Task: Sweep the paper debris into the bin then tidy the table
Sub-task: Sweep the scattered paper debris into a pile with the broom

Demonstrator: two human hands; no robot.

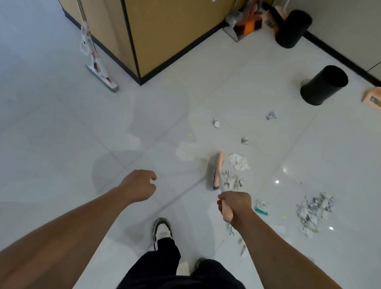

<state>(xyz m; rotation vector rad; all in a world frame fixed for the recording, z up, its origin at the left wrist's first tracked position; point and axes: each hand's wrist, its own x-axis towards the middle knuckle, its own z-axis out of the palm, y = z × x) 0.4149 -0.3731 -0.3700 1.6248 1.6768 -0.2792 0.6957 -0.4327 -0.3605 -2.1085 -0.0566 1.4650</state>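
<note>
My right hand [233, 205] grips the handle of a broom whose peach-coloured head [216, 171] stands on the pale tiled floor. Crumpled paper [239, 162] lies just right of the broom head. A larger heap of torn paper [314, 211] sits further right. Small balls of paper [271, 115] are scattered toward a black bin [323, 85]. A peach dustpan [380, 99] lies right of that bin. My left hand [139, 187] hangs loosely curled in the air and holds nothing.
A second black bin [292, 29] stands in the far corner beside more brooms and a grey dustpan [234, 29]. A tan cabinet [168, 25] juts out ahead. A red and white mop [95, 63] leans on it. My shoe [162, 231] is below the hands.
</note>
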